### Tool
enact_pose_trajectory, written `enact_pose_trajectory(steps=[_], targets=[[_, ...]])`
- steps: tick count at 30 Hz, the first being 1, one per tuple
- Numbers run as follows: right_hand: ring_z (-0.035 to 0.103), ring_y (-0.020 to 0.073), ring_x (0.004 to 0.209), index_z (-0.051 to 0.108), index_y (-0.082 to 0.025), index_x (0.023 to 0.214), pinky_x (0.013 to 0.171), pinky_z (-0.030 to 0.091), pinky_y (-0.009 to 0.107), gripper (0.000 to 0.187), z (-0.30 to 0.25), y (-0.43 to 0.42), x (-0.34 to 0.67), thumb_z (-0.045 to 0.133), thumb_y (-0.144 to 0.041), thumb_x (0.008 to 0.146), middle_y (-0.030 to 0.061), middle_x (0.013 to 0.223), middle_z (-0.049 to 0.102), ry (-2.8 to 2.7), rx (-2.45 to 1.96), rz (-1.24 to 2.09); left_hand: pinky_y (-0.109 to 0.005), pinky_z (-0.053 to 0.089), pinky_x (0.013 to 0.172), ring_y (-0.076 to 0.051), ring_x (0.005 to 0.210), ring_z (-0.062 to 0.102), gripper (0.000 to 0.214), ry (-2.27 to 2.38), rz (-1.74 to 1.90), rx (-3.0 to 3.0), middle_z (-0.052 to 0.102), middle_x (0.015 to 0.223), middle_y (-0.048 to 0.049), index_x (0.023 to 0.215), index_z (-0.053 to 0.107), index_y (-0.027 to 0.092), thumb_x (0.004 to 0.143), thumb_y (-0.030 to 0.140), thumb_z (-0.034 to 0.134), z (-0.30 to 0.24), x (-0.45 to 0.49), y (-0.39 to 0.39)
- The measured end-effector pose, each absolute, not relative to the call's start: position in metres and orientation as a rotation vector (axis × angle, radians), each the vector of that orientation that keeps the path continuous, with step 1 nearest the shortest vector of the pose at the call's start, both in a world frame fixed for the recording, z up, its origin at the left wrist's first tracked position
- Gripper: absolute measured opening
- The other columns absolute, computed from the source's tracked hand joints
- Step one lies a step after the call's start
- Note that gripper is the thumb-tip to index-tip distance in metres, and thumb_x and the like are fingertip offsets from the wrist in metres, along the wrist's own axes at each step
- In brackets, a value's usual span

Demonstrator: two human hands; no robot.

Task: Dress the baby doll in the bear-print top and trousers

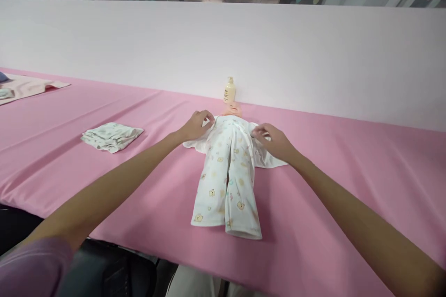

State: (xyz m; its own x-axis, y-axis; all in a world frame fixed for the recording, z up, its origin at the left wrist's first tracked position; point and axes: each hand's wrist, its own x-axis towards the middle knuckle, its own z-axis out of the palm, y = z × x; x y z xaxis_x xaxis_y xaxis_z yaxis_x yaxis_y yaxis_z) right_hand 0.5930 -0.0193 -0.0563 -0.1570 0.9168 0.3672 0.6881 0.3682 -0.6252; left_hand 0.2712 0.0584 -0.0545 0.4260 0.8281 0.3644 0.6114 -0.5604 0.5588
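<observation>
A baby doll (pixel 232 109) lies on its back on the pink table (pixel 348 185), feet toward me, only part of its head showing. It wears white printed trousers (pixel 226 181) with small yellow bears. My left hand (pixel 195 125) pinches the cloth at the waistband's left side, fingers closed on it. On the right side my right hand (pixel 273 141) grips the waistband the same way. A white cloth (pixel 270 161) spreads out under the doll's middle.
A cream pump bottle (pixel 229 91) stands behind the doll's head against the white partition (pixel 313 55). A folded printed garment (pixel 111 136) lies to the left. A pale pink cloth (pixel 28 86) rests at the far left edge.
</observation>
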Motion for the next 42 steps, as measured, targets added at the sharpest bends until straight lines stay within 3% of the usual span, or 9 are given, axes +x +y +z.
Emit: enact_pose_trajectory(steps=[5,11,15,19,24,29,34,37,42], targets=[[0.061,0.0257,0.114,0.074,-0.02,0.1,0.105,0.048,0.044,0.023,-0.056,0.083,0.583,0.071,-0.042,0.092,0.0092,0.119,0.069,-2.082,-1.358,0.507,-0.038,0.049,0.096,-0.028,0.116,0.057,0.031,1.15,0.632,2.28,0.068,0.118,-0.0094,0.109,0.072,0.025,0.092,0.051,0.066,-0.061,0.288,0.118],[0.056,0.0286,0.122,0.073,-0.024,0.111,0.106,0.046,0.044,0.048,-0.065,0.109,0.591,0.077,-0.064,0.086,0.0096,0.129,0.063,-2.121,-1.368,0.705,-0.036,0.047,0.084,-0.025,0.098,0.057,0.041,1.073,0.452,2.327,0.064,0.109,-0.0066,0.11,0.07,0.025,0.094,0.062,0.061,-0.065,0.287,0.133],[0.057,0.028,0.113,0.074,-0.024,0.095,0.1,0.045,0.042,0.047,-0.061,0.112,0.589,0.077,-0.069,0.084,0.0083,0.122,0.064,-2.148,-1.395,0.788,-0.033,0.044,0.076,-0.021,0.086,0.054,0.044,1.068,0.411,2.265,0.062,0.102,-0.0045,0.104,0.063,0.023,0.097,0.066,0.056,-0.063,0.289,0.136],[0.057,0.0219,0.095,0.065,-0.024,0.09,0.086,0.045,0.035,0.044,-0.069,0.116,0.585,0.077,-0.066,0.084,0.0025,0.102,0.066,-1.881,-1.344,1.046,-0.031,0.044,0.071,-0.018,0.08,0.054,0.039,1.05,0.489,2.08,0.062,0.094,-0.0022,0.101,0.057,0.024,0.098,0.063,0.059,-0.066,0.292,0.139],[0.056,0.0203,0.084,0.059,-0.024,0.088,0.073,0.043,0.031,0.034,-0.086,0.133,0.584,0.082,-0.048,0.08,0.0002,0.088,0.064,-1.526,-1.376,1.241,-0.028,0.041,0.061,-0.016,0.065,0.053,0.037,1.128,0.531,1.803,0.063,0.082,0.0007,0.107,0.059,0.026,0.093,0.06,0.067,-0.072,0.303,0.148],[0.052,0.0186,0.076,0.056,-0.024,0.081,0.072,0.04,0.032,0.029,-0.089,0.131,0.576,0.074,-0.046,0.085,-0.0017,0.08,0.06,-1.592,-1.564,0.944,-0.029,0.042,0.064,-0.017,0.072,0.059,0.036,1.278,0.598,1.841,0.067,0.085,-0.0011,0.109,0.061,0.024,0.095,0.057,0.064,-0.071,0.312,0.137],[0.063,0.0245,0.097,0.063,-0.024,0.096,0.09,0.048,0.04,0.013,-0.092,0.092,0.572,0.059,-0.036,0.094,0.0063,0.106,0.072,-1.725,-1.44,0.361,-0.033,0.048,0.073,-0.021,0.082,0.063,0.027,1.325,0.715,2.07,0.069,0.093,-0.0023,0.116,0.056,0.025,0.1,0.047,0.056,-0.073,0.31,0.113],[0.063,0.027,0.104,0.064,-0.024,0.105,0.096,0.048,0.044,0.016,-0.101,0.066,0.584,0.052,-0.025,0.096,0.0087,0.113,0.072,-1.836,-1.364,0.133,-0.037,0.052,0.08,-0.021,0.088,0.063,0.019,1.308,0.865,2.161,0.069,0.107,-0.0058,0.113,0.055,0.024,0.101,0.037,0.052,-0.084,0.298,0.102],[0.058,0.0329,0.115,0.069,-0.024,0.106,0.102,0.049,0.049,0.017,-0.121,0.048,0.613,0.065,-0.031,0.091,0.0115,0.121,0.069,-2.071,-1.345,0.102,-0.053,0.046,0.104,-0.035,0.123,0.052,0.02,1.324,0.91,2.56,0.064,0.131,-0.0132,0.111,0.064,0.022,0.094,0.029,0.054,-0.115,0.27,0.094]])
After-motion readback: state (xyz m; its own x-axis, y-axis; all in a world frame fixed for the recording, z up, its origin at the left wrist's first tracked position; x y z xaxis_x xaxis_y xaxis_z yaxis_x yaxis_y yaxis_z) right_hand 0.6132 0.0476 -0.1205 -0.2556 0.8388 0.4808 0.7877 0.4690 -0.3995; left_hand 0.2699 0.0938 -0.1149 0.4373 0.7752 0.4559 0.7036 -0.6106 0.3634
